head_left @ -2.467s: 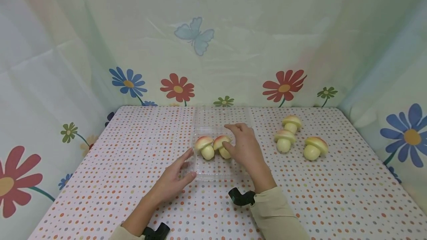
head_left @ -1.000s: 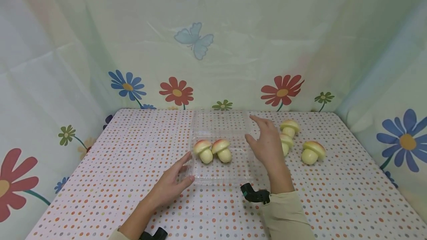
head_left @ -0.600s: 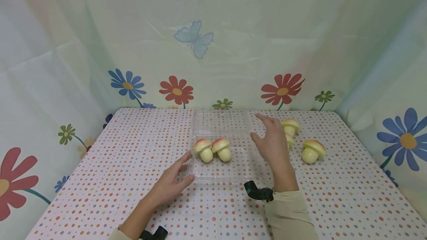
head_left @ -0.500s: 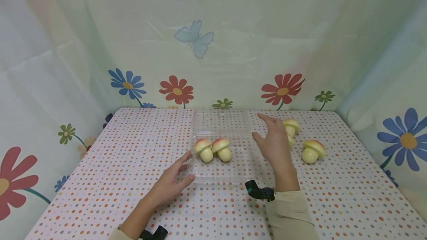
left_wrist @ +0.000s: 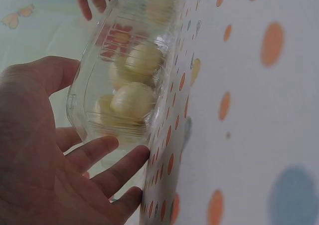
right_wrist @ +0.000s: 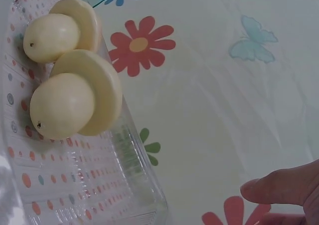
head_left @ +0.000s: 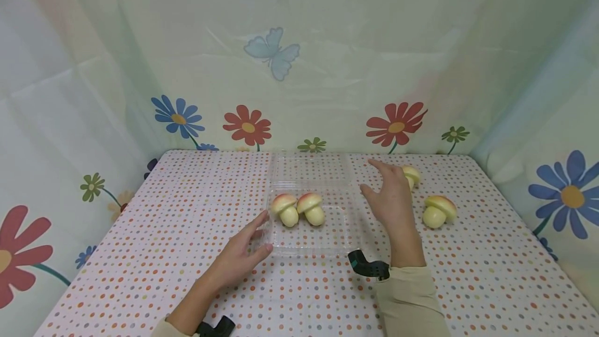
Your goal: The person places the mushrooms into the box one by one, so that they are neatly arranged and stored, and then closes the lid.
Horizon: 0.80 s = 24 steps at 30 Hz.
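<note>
A clear plastic clamshell box lies with its lid folded back on the table's far side. Two toy mushrooms, one on the left and one beside it, sit in its base; the right wrist view shows this mushroom pair close up. My left hand rests its fingers against the box's left side, thumb at the near corner. My right hand is in the air right of the box, fingers spread and holding nothing. Behind it a mushroom is partly hidden.
Another loose mushroom lies to the right of my right hand. A dotted cloth covers the table. A flower-printed curtain hangs along the back and sides.
My right hand has let go of the second mushroom in the box and moved right, out over the loose mushrooms, now hiding one of them. The left hand stays at the box.
</note>
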Available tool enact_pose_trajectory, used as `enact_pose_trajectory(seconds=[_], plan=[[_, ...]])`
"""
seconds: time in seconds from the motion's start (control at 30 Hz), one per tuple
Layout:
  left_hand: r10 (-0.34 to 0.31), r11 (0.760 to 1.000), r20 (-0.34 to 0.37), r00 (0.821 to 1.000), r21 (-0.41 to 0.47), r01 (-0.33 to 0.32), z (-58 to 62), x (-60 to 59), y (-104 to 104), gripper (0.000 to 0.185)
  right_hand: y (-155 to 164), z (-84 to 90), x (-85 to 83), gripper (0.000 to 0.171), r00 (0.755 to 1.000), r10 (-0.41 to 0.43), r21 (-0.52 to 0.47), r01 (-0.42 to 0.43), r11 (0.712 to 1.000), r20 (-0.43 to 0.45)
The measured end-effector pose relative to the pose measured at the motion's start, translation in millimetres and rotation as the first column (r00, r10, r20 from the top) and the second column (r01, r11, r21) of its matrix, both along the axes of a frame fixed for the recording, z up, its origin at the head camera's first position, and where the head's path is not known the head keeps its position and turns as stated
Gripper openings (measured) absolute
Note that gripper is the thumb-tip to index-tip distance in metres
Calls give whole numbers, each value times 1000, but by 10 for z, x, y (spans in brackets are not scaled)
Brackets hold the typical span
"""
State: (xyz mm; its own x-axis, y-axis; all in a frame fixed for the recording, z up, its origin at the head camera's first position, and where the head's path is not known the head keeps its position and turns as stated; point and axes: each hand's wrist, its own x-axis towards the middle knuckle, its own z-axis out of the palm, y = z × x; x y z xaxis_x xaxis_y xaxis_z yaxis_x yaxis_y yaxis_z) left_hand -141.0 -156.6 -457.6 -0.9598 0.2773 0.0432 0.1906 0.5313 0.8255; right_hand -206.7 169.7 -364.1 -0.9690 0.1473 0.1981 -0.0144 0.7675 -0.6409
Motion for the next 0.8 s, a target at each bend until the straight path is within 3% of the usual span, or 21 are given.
enact_pose_trajectory(seconds=[0.8], plan=[[-3, 1000, 1, 1000, 7, 3, -21, -7, -9, 78, 205, -50, -14, 63, 991, -130, -45, 131, 990, 29]])
